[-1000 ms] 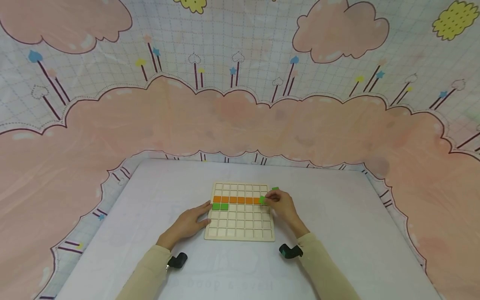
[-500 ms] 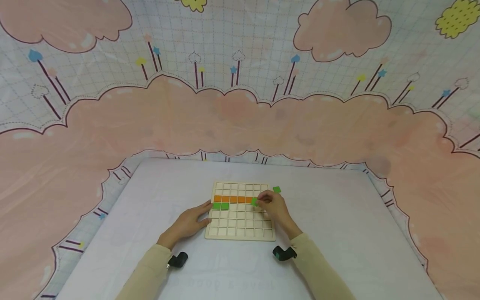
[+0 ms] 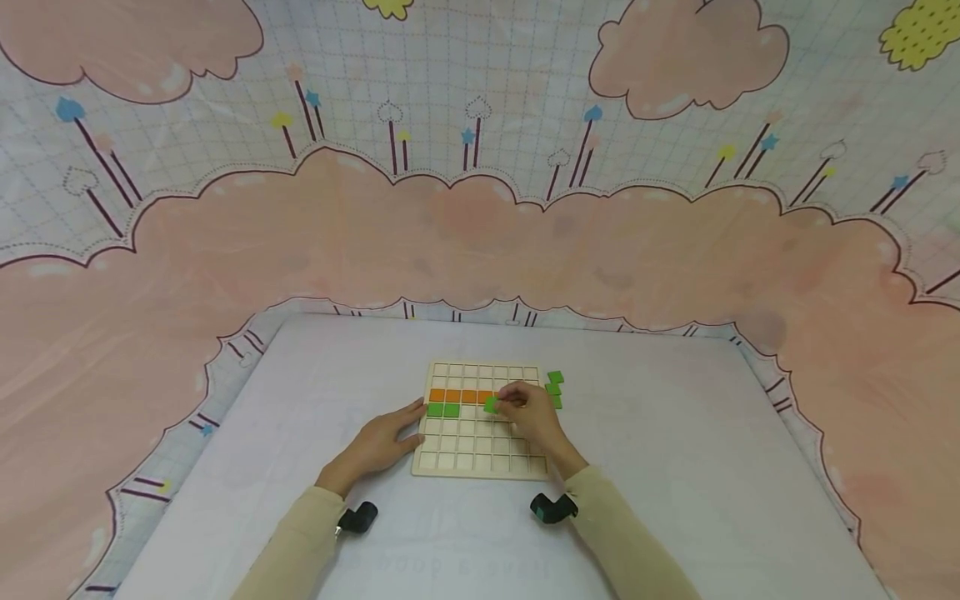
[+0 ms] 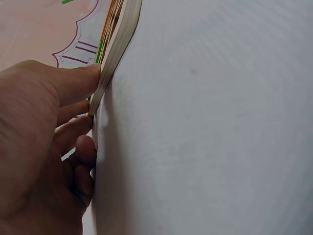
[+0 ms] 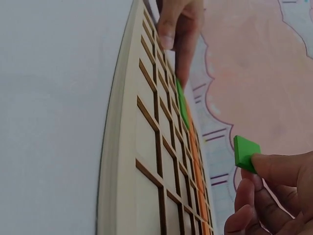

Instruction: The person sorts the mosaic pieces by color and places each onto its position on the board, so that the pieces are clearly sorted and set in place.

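A pale wooden grid board (image 3: 480,477) lies on the table. Orange square tiles (image 3: 453,395) fill part of one row, and two green tiles (image 3: 443,410) sit at the left of the row just nearer. My left hand (image 3: 378,440) rests against the board's left edge, thumb and fingertips touching it, fingers fairly straight. Between thumb and fingertips, my right hand (image 3: 536,418) pinches a green square tile (image 5: 247,153) over the board, near the green row; the right wrist view shows it held above the surface. The right hand hides some orange tiles.
Several loose green tiles (image 3: 555,389) lie on the white table (image 3: 660,433) just off the board's right edge. Behind the table hangs a patterned cloth (image 3: 480,250). A black wrist device (image 3: 553,508) sits by the right cuff, another (image 3: 358,517) by the left.
My right hand has moved left across the board with the green tile, uncovering more loose green tiles at the right. The left hand stays at the board's edge.
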Action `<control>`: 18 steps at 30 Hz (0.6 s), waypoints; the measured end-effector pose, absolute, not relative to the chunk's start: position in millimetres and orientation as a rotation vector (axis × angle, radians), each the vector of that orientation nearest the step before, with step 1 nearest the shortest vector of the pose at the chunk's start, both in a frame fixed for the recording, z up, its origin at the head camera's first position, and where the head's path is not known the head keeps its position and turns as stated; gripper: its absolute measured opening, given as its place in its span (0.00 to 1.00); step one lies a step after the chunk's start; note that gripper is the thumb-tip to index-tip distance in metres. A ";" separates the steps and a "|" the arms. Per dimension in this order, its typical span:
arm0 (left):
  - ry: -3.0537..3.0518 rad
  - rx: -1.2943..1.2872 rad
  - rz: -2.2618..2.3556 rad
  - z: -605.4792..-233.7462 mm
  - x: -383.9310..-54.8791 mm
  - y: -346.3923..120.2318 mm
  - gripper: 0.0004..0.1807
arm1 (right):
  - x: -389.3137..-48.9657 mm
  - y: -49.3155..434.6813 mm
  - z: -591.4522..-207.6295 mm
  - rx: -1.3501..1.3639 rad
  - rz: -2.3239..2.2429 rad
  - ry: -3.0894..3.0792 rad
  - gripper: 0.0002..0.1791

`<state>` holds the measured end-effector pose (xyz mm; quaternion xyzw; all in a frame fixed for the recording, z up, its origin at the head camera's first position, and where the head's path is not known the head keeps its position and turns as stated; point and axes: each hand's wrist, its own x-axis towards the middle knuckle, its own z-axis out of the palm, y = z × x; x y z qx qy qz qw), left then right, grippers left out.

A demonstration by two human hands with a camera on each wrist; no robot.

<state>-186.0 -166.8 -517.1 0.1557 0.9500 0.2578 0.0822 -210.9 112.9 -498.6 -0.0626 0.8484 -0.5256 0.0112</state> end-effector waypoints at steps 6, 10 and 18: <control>2.838 0.469 0.771 -517.7 -186.4 -166.5 0.32 | -211.7 102.6 -500.0 -0.194 -1.638 2.665 0.04; 2.840 0.464 0.769 -517.4 -186.2 -166.2 0.33 | -214.1 97.1 -502.4 -0.204 -1.644 2.654 0.04; 2.841 0.455 0.757 -517.3 -185.6 -166.5 0.33 | -216.4 84.9 -508.2 -0.202 -1.598 2.670 0.03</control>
